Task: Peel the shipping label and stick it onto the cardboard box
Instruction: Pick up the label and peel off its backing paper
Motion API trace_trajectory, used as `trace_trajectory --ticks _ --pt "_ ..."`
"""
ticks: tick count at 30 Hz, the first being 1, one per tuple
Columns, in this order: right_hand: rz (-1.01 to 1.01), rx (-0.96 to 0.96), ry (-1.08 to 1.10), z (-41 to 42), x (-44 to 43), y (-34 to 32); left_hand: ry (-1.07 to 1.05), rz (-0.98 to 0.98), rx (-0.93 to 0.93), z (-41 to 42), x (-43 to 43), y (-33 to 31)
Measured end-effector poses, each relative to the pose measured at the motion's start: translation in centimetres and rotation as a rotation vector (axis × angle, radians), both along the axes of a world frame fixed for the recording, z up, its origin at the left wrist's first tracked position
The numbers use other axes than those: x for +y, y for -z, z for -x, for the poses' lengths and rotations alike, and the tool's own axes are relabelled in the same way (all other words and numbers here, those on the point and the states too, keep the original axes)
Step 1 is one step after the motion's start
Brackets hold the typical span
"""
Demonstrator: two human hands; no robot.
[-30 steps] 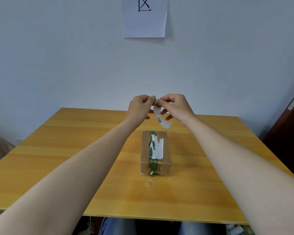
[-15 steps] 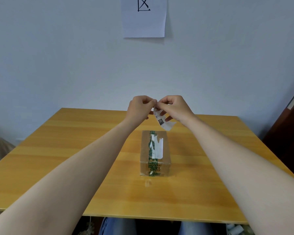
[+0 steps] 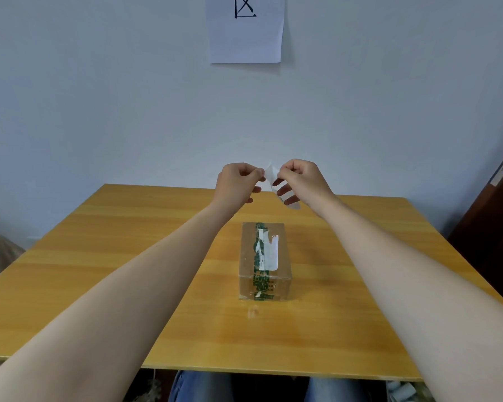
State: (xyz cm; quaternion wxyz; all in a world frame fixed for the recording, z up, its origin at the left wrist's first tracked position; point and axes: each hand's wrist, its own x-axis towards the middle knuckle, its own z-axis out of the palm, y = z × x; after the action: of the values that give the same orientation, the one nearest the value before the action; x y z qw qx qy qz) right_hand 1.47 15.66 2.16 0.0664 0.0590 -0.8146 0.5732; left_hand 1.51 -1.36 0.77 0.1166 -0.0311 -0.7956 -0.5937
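Note:
A small white shipping label hangs in the air between my two hands, above the far half of the table. My left hand pinches its left edge with thumb and forefinger. My right hand pinches the right side, and a strip of the paper curls down past its lower fingers. The cardboard box lies lengthwise on the table below and nearer to me, sealed with green printed tape and carrying torn white label remains on top. Neither hand touches the box.
The wooden table runs to a near edge above my knees. A white sheet with a black drawn mark hangs on the wall behind. A dark door stands at the right.
Both hands have risen slightly and drawn a little apart. The label has opened out between the fingertips, with more white paper showing at the top.

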Motion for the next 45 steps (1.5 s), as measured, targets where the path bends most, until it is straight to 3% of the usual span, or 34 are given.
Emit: trace_trajectory --ticks 31,45 --pt "0.305 -0.068 0.136 0.1 1.4 0.3 -0.106 -0.262 -0.185 1.0 -1.6 1.2" --pt "0.533 -0.1 0.14 0.9 1.9 0.4 -0.223 -0.516 -0.258 1.6 -3.2 1.7"
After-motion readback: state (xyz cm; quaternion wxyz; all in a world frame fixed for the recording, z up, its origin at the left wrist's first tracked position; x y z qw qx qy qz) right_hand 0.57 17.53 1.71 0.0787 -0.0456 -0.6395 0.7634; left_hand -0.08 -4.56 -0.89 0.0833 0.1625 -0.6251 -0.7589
